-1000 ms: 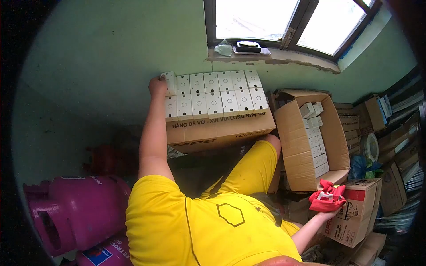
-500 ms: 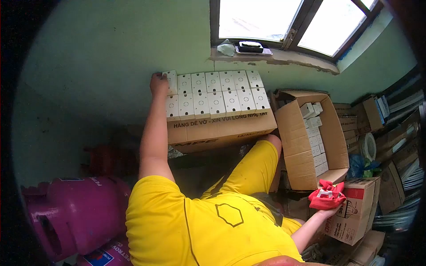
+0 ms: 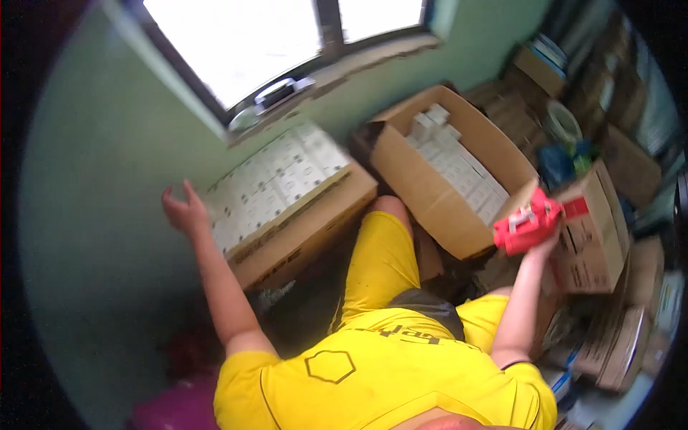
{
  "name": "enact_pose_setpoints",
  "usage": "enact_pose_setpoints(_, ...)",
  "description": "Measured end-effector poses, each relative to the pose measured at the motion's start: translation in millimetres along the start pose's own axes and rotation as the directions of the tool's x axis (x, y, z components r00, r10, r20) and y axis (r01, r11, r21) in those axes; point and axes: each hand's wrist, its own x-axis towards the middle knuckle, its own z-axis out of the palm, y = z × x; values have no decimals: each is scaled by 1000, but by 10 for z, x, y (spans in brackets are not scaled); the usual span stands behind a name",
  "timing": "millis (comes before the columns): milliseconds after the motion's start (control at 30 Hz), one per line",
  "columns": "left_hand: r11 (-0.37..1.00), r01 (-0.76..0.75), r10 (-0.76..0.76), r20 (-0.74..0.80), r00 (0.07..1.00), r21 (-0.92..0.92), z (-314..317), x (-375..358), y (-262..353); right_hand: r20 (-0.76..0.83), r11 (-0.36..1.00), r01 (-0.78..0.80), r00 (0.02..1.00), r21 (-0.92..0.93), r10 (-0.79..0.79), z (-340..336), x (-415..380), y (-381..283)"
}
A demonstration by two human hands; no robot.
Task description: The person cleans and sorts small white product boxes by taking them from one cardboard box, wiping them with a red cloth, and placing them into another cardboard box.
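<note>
My left hand is open, thumb and fingers apart, just off the left end of the rows of white electrical mounting boxes. These stand side by side on a closed cardboard carton. At the right, my right hand is closed round a bunched red cloth, which has a white mark or small white piece on it; blur hides which. The cloth is in front of the near corner of an open carton with more white boxes stacked inside.
A window sill with a dark and white item runs behind the cartons. Another printed carton stands right of my right hand. A roll of tape or ring lies farther back. A purple gas cylinder is at lower left.
My left hand has let go of the end white box and pulled away to the left, fingers spread. My view has turned right and tilted. The red cloth is higher in view.
</note>
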Motion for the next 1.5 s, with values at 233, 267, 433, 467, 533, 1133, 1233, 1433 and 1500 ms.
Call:
enact_pose_setpoints(233, 637, -489, 685, 146, 714, -596, -229, -955, 2719, -105, 925, -1, 993, 381, 45, -27, 468, 161)
enact_pose_setpoints(267, 607, -437, 736, 262, 625, -663, -223, -1156, 3087, -59, 930, 14, 998, 367, 8, 8, 466, 199)
enact_pose_setpoints(433, 558, -211, 825, 510, 241, -803, 698, -2112, 4340, -299, 823, 127, 953, 553, 54, 32, 666, 167)
enact_pose_setpoints(467, 554, -295, 833, 518, 195, -778, 1028, -2261, 4499, -340, 836, 161, 940, 524, 33, -74, 749, 211)
enact_pose_setpoints(533, 525, -457, 835, 538, 114, -718, 1741, -2550, 4739, -353, 829, 193, 936, 524, 5, -122, 845, 157)
enact_pose_setpoints(1133, 701, -586, 611, 766, 198, -407, 2901, -3022, 4871, -321, 816, 161, 947, 555, 31, 2, 1211, -68)
enact_pose_setpoints(1233, 509, -701, 744, 665, 67, -499, 2615, -2903, 4898, -354, 816, 228, 935, 531, -30, 42, 1210, -43)
enact_pose_setpoints(1433, 730, 218, 662, 749, 7, -648, 1279, -2517, 5165, -232, 727, 246, 965, 641, -121, 124, 1158, -207)
enact_pose_setpoints(1500, 573, 697, 651, 756, -66, -432, 989, -2504, 5067, -331, 915, 259, 931, 310, -152, 166, 1107, -164)
